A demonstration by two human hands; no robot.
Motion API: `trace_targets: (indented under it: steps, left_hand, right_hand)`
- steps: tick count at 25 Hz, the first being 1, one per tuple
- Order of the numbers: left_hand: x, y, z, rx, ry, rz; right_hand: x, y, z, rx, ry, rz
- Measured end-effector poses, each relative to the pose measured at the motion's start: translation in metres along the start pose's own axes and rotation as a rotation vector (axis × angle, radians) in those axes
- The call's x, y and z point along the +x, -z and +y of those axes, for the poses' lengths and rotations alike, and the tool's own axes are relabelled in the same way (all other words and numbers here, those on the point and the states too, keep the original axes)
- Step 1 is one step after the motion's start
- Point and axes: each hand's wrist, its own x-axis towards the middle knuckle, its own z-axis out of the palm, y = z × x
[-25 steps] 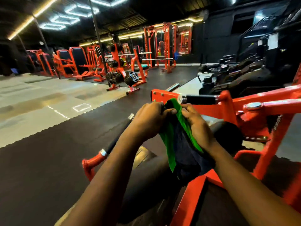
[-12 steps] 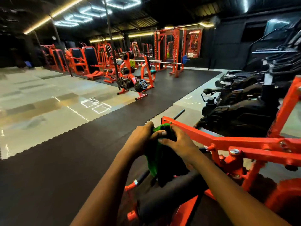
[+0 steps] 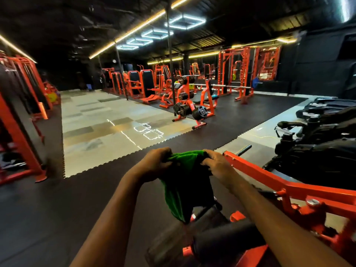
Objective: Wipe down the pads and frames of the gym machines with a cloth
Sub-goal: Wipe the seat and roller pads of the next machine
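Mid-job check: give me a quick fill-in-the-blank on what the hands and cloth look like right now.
The left hand and right hand both grip a cloth whose bright side is ____. The orange frame runs on the cloth's ____ side. The roller pad below the cloth is ____.
Answers: green; right; black.

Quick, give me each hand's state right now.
Left hand: fingers curled around the upper left edge of the green cloth, holding it.
Right hand: fingers curled around the cloth's upper right edge, holding it.
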Motion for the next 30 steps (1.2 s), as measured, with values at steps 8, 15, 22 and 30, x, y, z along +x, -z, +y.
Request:
trace_targets:
  steps: [8, 15, 22, 30]
  left_hand:
    - [-0.082, 0.042, 0.003, 0.217, 0.341, 0.359]
    - [-0.206, 0.067, 0.003, 0.057, 0.551, 0.331]
    - [-0.318, 0.096, 0.003, 0.153, 0.806, 0.468]
    - [-0.423, 0.151, -0.032, 0.281, 0.921, 0.675]
  right_hand:
    - [-0.006, -0.076, -0.021, -0.144, 0.146, -0.302]
    - [-0.019, -0.164, -0.040, -0.105, 0.231, -0.337]
    - [-0.051, -0.253, -0.075, 0.046, 0.246, -0.575]
    - [-0.081, -0.379, -0.121, 0.101, 0.296, -0.752]
